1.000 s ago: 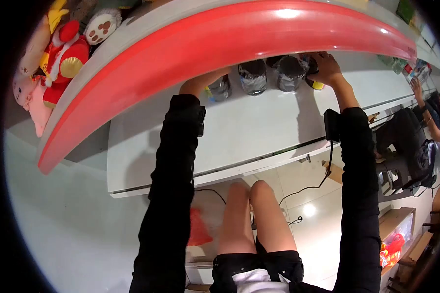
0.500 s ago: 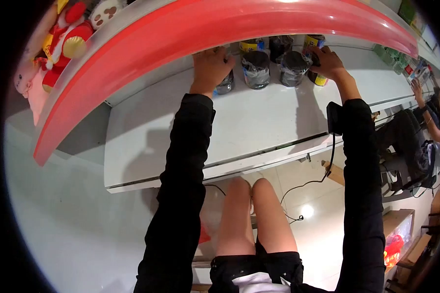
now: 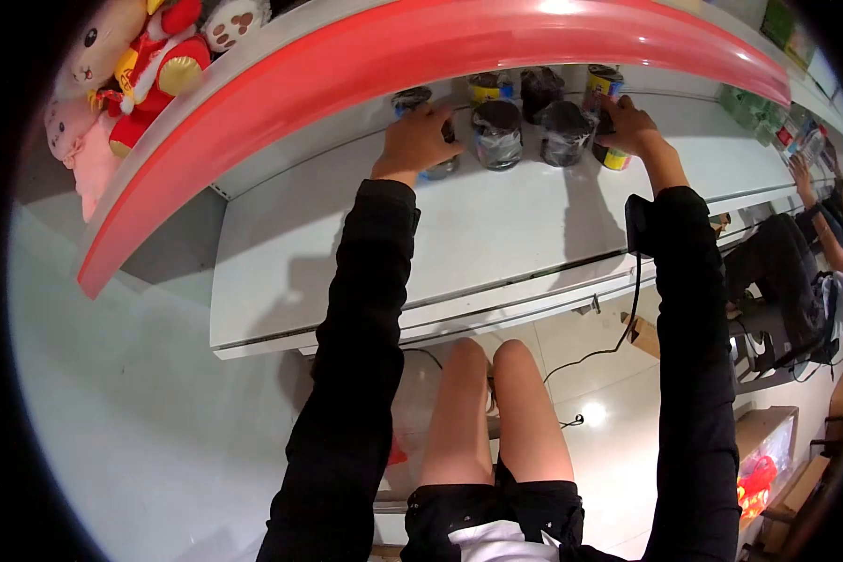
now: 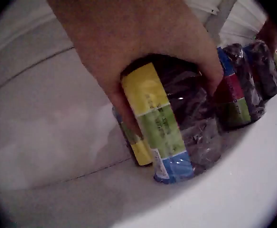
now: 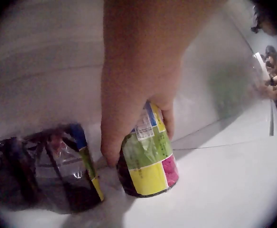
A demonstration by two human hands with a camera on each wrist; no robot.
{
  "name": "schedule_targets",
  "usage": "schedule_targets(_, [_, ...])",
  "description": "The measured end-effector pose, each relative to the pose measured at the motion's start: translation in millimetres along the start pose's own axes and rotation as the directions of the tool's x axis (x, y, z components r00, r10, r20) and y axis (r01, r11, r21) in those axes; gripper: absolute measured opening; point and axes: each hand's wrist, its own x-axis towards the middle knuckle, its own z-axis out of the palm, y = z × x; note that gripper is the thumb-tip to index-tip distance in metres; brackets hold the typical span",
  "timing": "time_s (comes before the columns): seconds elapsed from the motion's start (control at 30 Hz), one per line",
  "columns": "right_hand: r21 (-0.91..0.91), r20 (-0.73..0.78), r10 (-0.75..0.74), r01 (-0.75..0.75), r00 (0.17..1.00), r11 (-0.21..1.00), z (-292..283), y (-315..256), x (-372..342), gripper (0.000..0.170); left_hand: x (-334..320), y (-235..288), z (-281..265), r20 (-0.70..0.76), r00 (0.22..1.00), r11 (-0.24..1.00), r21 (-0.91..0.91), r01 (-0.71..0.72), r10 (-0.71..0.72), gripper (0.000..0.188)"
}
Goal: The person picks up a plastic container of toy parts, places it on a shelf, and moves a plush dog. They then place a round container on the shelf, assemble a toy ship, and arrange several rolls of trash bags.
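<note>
Several dark, cylindrical jars in clear plastic wrap, with coloured block labels, stand in two rows on a white shelf (image 3: 478, 225). My left hand (image 3: 414, 145) grips the leftmost front jar (image 4: 159, 123) from above, fingers on one side and thumb on the other. At the right end of the front row, my right hand (image 3: 633, 128) holds another jar (image 5: 150, 166) from above, its green, yellow and pink label showing. Between the hands are two wrapped front jars, a left one (image 3: 497, 140) and a right one (image 3: 566, 136). The back row includes a yellow-labelled jar (image 3: 604, 82).
A red, curved shelf edge (image 3: 459, 47) arches over the jars. Plush toys (image 3: 159, 75) sit at upper left. Clear bottles (image 3: 754, 112) stand at the shelf's right end, near another person's hand (image 3: 800, 173). A black cable (image 3: 628, 328) hangs from my right wrist.
My left hand has come out from under the red edge and shifted right with its fingers around the leftmost front jar. More of the back row shows. My right hand stays on its jar.
</note>
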Motion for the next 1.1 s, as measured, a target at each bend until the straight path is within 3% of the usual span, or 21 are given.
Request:
schedule_targets(0.2, [-0.01, -0.04, -0.017, 0.017, 0.999, 1.0, 1, -2, -12, 0.078, -1, -1, -7, 0.144, 0.986, 0.996, -0.01, 0.09, -0.087, 0.054])
schedule_targets(0.37, [-0.03, -0.135, -0.073, 0.069, 0.988, 0.997, 7, -2, -18, 0.078, -11, 8, -17, 0.162, 0.979, 0.992, 0.027, 0.125, -0.128, 0.055])
schedule_targets(0.6, [-0.047, -0.099, -0.057, 0.053, 0.993, 0.998, 4, -12, -34, 0.074, -25, 18, -36, 0.275, 0.947, 0.986, 0.015, 0.169, -0.167, 0.054])
schedule_targets(0.9, [-0.02, -0.113, -0.104, 0.102, 0.988, 0.995, -7, -30, -67, 0.063, -50, 24, -49, 0.31, 0.938, 0.988, 0.024, 0.153, -0.153, 0.06])
schedule_targets(1.1, [0.015, -0.11, -0.133, 0.136, 0.985, 0.991, -12, -50, -88, 0.061, -67, 29, -51, 0.243, 0.96, 0.99, 0.008, 0.141, -0.139, 0.052])
